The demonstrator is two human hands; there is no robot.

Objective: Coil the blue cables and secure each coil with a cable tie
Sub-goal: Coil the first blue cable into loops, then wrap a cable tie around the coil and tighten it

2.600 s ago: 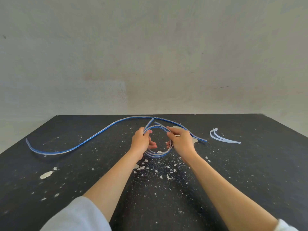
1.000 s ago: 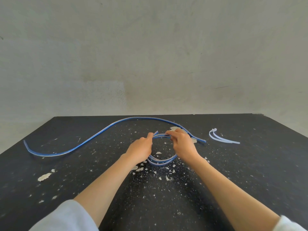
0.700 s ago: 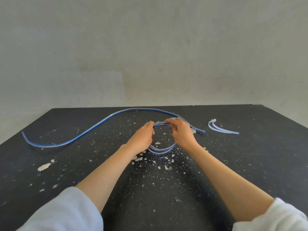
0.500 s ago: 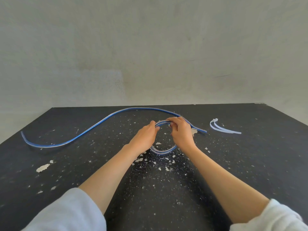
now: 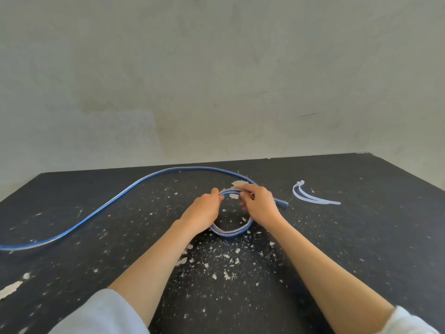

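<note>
A small coil of blue cable lies on the black table between my hands. My left hand grips the coil's left side, thumb and fingers pinched at its top. My right hand holds the right side and top of the coil. A second, long blue cable snakes uncoiled from the far left edge, arcs behind my hands and ends just right of my right hand. White cable ties lie on the table to the right, apart from both hands.
Pale paint flakes and specks are scattered over the table, thickest under my forearms. A bigger flake lies near the left front edge. A plain grey wall rises behind the table's far edge.
The coil's loose end, which stuck up at first, is now tucked into the loop. My hands have closed in on the coil's top. The long cable and ties have not moved.
</note>
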